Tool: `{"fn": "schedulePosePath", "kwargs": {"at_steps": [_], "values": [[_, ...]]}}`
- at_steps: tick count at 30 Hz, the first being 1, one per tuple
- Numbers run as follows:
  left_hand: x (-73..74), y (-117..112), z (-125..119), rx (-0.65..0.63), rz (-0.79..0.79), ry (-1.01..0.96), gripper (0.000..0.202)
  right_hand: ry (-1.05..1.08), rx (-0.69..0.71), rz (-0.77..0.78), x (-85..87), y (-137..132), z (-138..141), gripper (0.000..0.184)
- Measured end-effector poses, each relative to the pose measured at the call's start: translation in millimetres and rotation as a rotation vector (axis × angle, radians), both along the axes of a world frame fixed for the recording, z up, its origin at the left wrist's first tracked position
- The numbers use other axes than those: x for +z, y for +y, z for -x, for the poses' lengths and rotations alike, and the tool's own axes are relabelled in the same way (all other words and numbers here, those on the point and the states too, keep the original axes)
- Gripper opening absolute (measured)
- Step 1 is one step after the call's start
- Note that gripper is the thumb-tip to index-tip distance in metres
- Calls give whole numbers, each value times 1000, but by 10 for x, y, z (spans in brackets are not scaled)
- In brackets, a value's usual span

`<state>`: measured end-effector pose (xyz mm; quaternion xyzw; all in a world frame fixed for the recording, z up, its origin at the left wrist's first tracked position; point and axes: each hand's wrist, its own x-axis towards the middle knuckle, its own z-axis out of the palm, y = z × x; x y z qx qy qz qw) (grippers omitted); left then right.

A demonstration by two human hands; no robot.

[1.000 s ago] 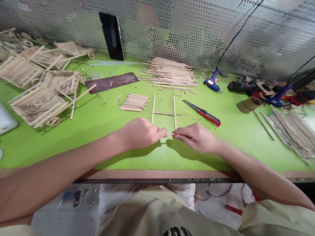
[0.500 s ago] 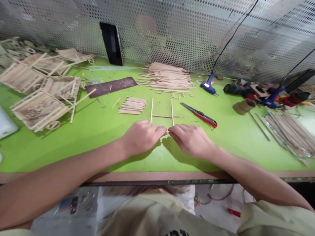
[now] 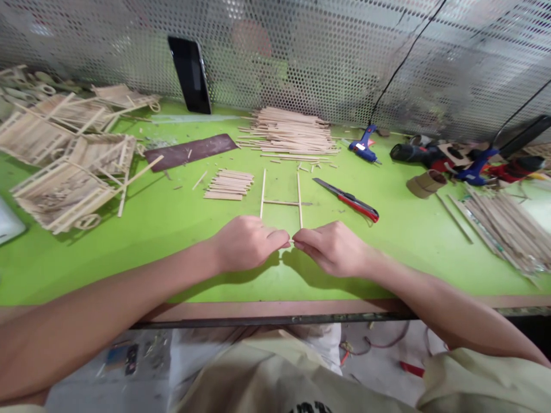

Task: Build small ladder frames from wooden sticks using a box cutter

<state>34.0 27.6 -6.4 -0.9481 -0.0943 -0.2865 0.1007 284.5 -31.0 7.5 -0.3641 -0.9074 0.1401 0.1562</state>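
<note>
My left hand (image 3: 246, 243) and my right hand (image 3: 336, 248) are closed fingertip to fingertip over the green table (image 3: 181, 221). Both pinch a short wooden stick (image 3: 291, 241), of which only a sliver shows between the fingers. Just beyond them lies an H-shaped frame of thin sticks (image 3: 280, 202), two uprights joined by one crossbar. Left of this frame is a small stack of short cut sticks (image 3: 229, 184). A utility knife (image 3: 346, 199) with a red and black handle rests to its right, blade out.
A large pile of sticks (image 3: 293, 132) lies at the back, near a blue glue gun (image 3: 364, 146). Wooden cart models (image 3: 64, 189) stand at left beside a brown sandpaper strip (image 3: 193, 152). A phone (image 3: 189, 74) leans on the mesh. At right are bundled sticks (image 3: 508, 229) and a bamboo ring (image 3: 426, 183).
Both hands have drawn slightly toward me, away from the stick frame, still pinching the short stick. The view has shifted a little; the things on the table stay in place.
</note>
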Motion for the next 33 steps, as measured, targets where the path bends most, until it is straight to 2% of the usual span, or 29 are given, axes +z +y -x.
{"fn": "schedulePosePath", "kwargs": {"at_steps": [7, 16, 21, 24, 28, 33], "values": [[-64, -21, -30, 88, 201, -36, 50, 78, -165, 68, -27, -55, 86, 31], [-87, -104, -78, 202, 228, -69, 46, 121, -244, 72, -40, -74, 141, 27], [-85, -99, -59, 202, 153, -54, 45, 116, -236, 67, -37, -86, 138, 28], [-74, -55, -34, 144, 104, -32, 41, 107, -209, 62, -46, -85, 122, 28], [-59, 3, -9, 46, 50, -36, 37, 94, -135, 21, -57, -63, 96, 30], [-60, 11, 9, 34, 13, -6, 37, 58, -52, 29, -47, -24, 50, 31]]}}
